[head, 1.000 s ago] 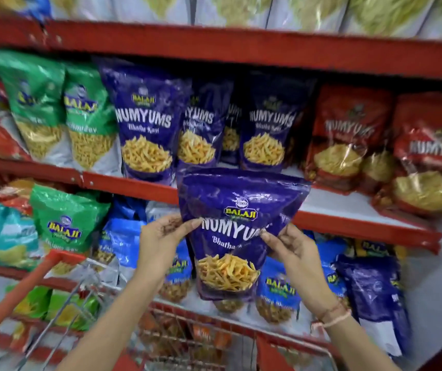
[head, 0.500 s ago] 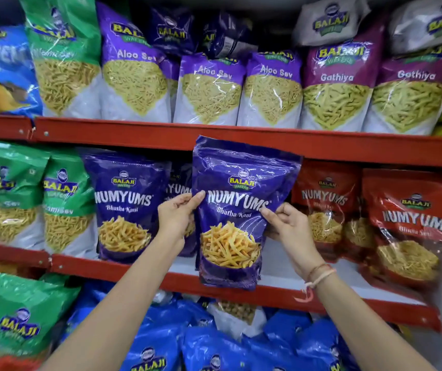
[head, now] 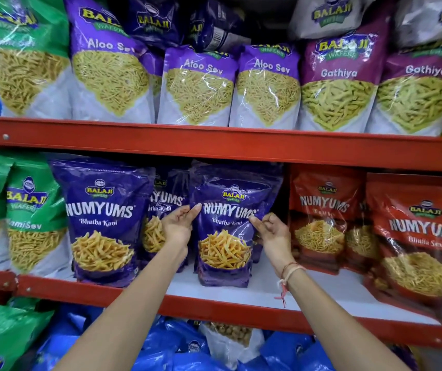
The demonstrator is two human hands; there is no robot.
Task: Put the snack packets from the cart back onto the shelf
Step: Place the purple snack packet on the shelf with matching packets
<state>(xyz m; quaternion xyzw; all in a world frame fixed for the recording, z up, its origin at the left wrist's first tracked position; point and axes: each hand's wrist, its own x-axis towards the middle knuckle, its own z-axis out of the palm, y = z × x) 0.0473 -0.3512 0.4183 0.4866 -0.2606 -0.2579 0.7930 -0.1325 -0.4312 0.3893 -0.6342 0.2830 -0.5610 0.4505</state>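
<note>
A purple Numyums Bhatha Kani packet (head: 228,207) stands upright on the middle shelf (head: 268,287), inside the row of purple packets. My left hand (head: 178,224) grips its left edge with thumb and fingers. My right hand (head: 270,231) pinches its right edge. The packet's bottom rests on the white shelf board. Another purple Numyums packet (head: 104,210) stands to its left, and a third (head: 165,202) sits behind, partly hidden by my left hand. The cart is out of view.
Red Numyums packets (head: 324,210) stand close on the right, green sev packets (head: 29,210) on the left. The red upper shelf rail (head: 214,141) runs just above, carrying Aloo Sev (head: 198,84) and Gathiya (head: 337,84) packets. Blue packets (head: 177,352) fill the shelf below.
I lifted the purple packet from above the cart up to the middle shelf and set it down among the other purple packets. The view tilted upward, so the cart dropped out of sight.
</note>
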